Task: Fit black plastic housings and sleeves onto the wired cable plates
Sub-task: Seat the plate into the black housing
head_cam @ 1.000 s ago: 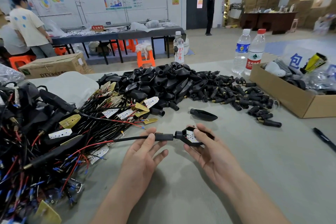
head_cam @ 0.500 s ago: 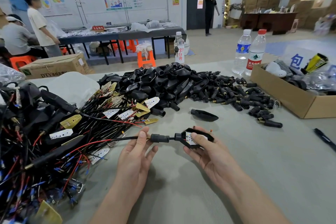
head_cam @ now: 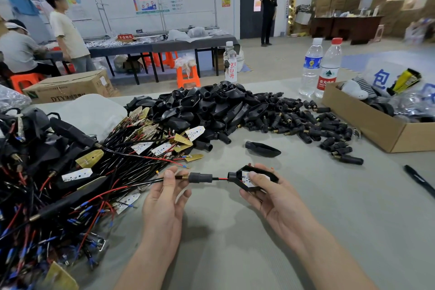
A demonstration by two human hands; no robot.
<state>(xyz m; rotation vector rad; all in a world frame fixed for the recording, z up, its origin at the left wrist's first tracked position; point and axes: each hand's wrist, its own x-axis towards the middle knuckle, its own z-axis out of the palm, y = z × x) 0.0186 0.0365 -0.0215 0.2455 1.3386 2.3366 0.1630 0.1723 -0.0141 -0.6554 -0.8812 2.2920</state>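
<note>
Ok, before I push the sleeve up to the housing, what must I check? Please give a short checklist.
1. Left hand pinches the cable behind the sleeve: ok.
2. Right hand grips the housing: ok.
3. Plate lies inside the housing: ok.
4. Sleeve meets the housing neck: not ok, red wire shows between them.
5. Plate fully seated: cannot tell, the hand partly covers it.
</note>
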